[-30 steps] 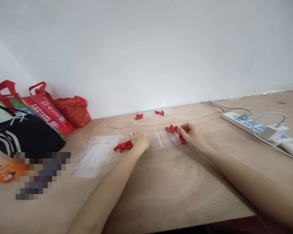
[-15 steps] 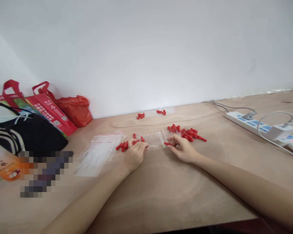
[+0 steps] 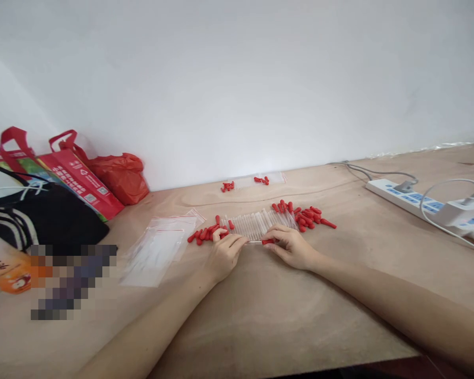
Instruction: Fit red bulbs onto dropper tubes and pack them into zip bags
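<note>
My left hand (image 3: 223,255) is closed on one end of a thin clear glass dropper tube (image 3: 255,242), held level just in front of the row. A red rubber dropper bulb (image 3: 267,241) is pinched in my right hand (image 3: 294,249), against the tube's right end. Whether the tube sits inside the bulb, I cannot tell. Behind my fingers lies a row of clear glass tubes (image 3: 248,225). Some red bulbs (image 3: 200,236) are heaped by my left hand, and a larger heap of red bulbs (image 3: 308,217) lies beyond my right.
Flat clear zip bags (image 3: 152,258) lie left of my left hand. Near the wall is a filled zip bag (image 3: 247,181) with red bulbs and tubes. A white power strip (image 3: 403,199) with cables lies right; red bags (image 3: 122,179) and a black bag (image 3: 59,221) stand left.
The red bulb in my right hand has come down and left to meet the tube's end. My left hand has moved slightly right and nearer, with the tube clear of the row's front.
</note>
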`<state>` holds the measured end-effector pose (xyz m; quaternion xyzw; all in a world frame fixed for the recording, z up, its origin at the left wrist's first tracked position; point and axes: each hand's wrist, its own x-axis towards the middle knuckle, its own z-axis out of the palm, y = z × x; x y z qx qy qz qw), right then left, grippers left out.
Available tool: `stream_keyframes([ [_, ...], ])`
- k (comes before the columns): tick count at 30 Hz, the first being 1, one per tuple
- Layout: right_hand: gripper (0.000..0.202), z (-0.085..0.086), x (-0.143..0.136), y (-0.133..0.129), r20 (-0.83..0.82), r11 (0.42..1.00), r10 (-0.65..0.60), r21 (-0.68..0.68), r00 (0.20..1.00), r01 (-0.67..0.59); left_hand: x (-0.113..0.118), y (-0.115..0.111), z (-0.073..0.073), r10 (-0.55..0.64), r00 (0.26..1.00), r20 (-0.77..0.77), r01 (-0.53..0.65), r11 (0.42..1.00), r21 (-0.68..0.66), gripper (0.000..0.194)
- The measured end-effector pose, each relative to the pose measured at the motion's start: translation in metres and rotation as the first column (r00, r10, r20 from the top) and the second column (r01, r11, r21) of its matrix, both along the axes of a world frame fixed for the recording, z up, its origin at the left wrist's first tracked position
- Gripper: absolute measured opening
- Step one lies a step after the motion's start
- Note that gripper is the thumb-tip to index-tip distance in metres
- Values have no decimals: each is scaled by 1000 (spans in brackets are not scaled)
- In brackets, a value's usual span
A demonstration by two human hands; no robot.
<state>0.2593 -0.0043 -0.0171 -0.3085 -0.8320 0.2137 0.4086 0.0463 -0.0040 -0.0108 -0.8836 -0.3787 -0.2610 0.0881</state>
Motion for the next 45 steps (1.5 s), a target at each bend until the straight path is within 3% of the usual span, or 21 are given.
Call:
stream_keyframes([
  [5, 13, 1, -1, -2, -14, 1000, 9, -5, 1000, -9, -1, 1, -1, 2, 1000, -28, -3, 999, -47, 28],
  [17, 13, -4, -2, 0, -35, 999, 32, 30, 999, -31, -1, 0, -2, -161, 987, -31, 161, 987, 11, 33],
  [26, 13, -7, -1, -1, 31, 993, 20, 117, 999, -24, -1, 0, -1, -170, 977, -131, 191, 968, 166, 35],
  [33, 14, -8, -1, -2, 100, 979, 19, 199, 995, -39, 3, -3, -1, -205, 971, -126, 230, 943, 241, 31],
  [45, 15, -8, -5, -1, 182, 966, 6, 255, 983, -53, 12, -7, 1, -193, 976, -106, 210, 960, 184, 27],
])
